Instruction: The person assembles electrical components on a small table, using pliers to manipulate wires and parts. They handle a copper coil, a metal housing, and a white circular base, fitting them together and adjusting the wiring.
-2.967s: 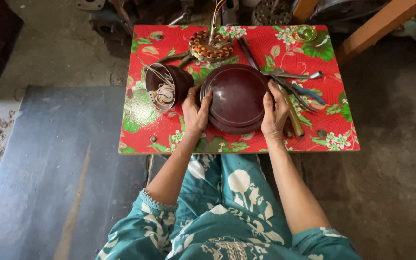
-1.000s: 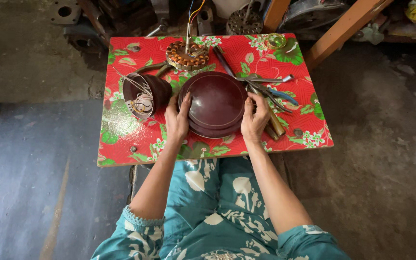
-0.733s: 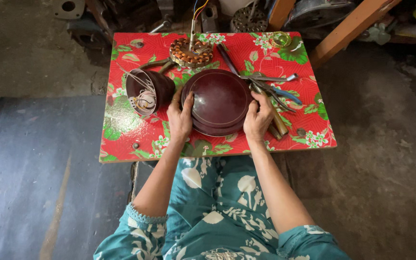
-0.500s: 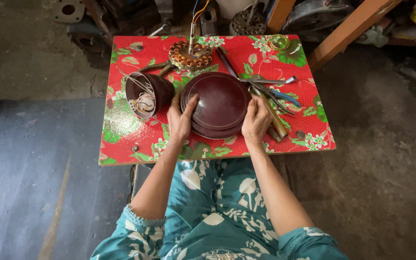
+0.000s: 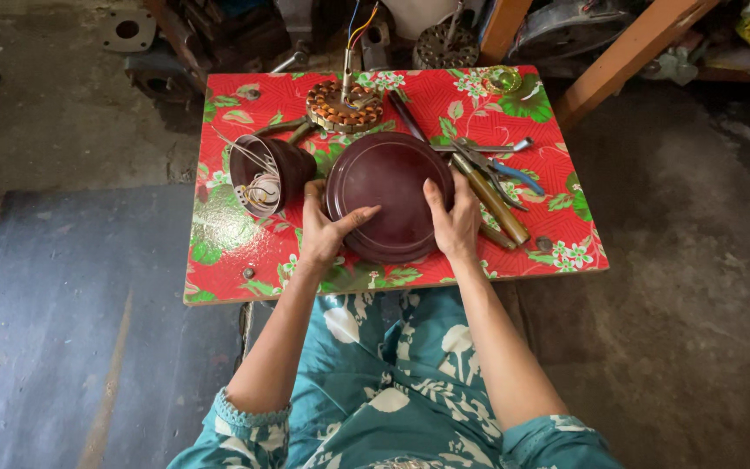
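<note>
Two hands (image 5: pixel 327 230) (image 5: pixel 453 221) clasp a round, glossy maroon cover (image 5: pixel 388 207) — smooth, domed.

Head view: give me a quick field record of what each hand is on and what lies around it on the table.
left hand: grips the left rim of the dark maroon round cover, thumb across its top
right hand: grips the cover's right rim
cover: lies flat at the table's middle
table: small, with a red floral cloth
left of cover: dark brown cup-shaped housing on its side, wires inside
behind cover: copper-wound stator with coloured leads
right of cover: blue-handled pliers and wooden-handled tools
</note>
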